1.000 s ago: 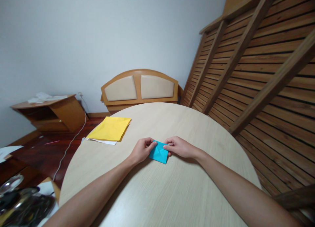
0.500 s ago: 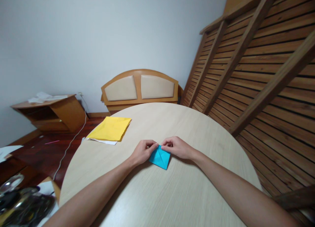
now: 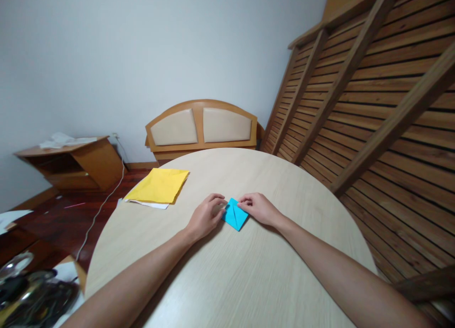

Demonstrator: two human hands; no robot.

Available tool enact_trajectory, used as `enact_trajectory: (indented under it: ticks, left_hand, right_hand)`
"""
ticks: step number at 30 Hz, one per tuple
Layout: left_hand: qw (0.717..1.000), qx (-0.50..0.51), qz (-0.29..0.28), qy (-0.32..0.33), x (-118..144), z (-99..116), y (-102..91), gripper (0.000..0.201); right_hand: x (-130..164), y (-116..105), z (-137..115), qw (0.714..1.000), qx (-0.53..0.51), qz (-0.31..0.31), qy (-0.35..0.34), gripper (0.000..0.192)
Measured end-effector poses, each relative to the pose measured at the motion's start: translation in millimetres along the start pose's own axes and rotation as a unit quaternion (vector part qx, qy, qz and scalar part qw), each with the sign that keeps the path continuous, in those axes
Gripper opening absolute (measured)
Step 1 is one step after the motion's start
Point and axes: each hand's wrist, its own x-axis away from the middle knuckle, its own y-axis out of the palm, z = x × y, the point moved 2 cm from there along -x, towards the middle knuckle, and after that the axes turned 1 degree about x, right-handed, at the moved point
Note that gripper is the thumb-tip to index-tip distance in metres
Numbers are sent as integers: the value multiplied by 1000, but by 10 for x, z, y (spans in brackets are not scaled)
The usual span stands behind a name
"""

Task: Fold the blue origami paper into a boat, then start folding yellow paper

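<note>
- The round tabletop (image 3: 249, 280) filled the near half of the view, pale wood grain, with both forearms reaching across it from the near edge toward its middle.
- A slatted wooden frame (image 3: 373, 95) leaned along the right side, and a padded headboard (image 3: 201, 127) stood against the far wall behind the tabletop.
- A low wooden cabinet (image 3: 71, 162) sat at the far left with some papers on top.
- A yellow sheet (image 3: 159, 186) lay flat near the left edge of the tabletop, over a white sheet whose edge showed beneath it; both were well apart from the hands and looked unfolded, so I judged them not yet worked on.
- The left hand (image 3: 206, 216) rested on the tabletop just left of the blue paper, its fingers curled together with the tips pressing at the paper's left edge.
- The right hand (image 3: 258, 208) sat just right of the paper, fingers bunched and closed on its upper right edge.
- The blue paper (image 3: 234, 214) lay between the two hands near the middle of the tabletop, turned like a small diamond, with a crease running through it.
- By my judgement the folding was partway: the sheet was already reduced to a small layered shape with at least one crease set, but it formed no finished figure, and more folds appeared to be left. How many layers it had, I could not tell.
</note>
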Motion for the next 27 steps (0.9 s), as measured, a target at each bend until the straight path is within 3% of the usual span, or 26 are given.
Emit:
enact_trajectory:
  ticks: [6, 14, 20, 27]
  left_hand:
    - [995, -43, -86, 31, 5, 73, 27, 22]
    - [990, -64, -111, 54, -6, 74, 24, 21]
    - [987, -66, -128, 65, -1, 110, -42, 21]
    - [982, -73, -152, 88, -4, 101, -99, 23]
  right_hand:
    - [-12, 0, 40, 997, 68, 22, 6, 22]
    - [20, -27, -46, 978, 196, 48, -56, 14]
    - [41, -38, -119, 968, 214, -27, -125, 17]
    - [82, -115, -179, 957, 225, -94, -160, 19]
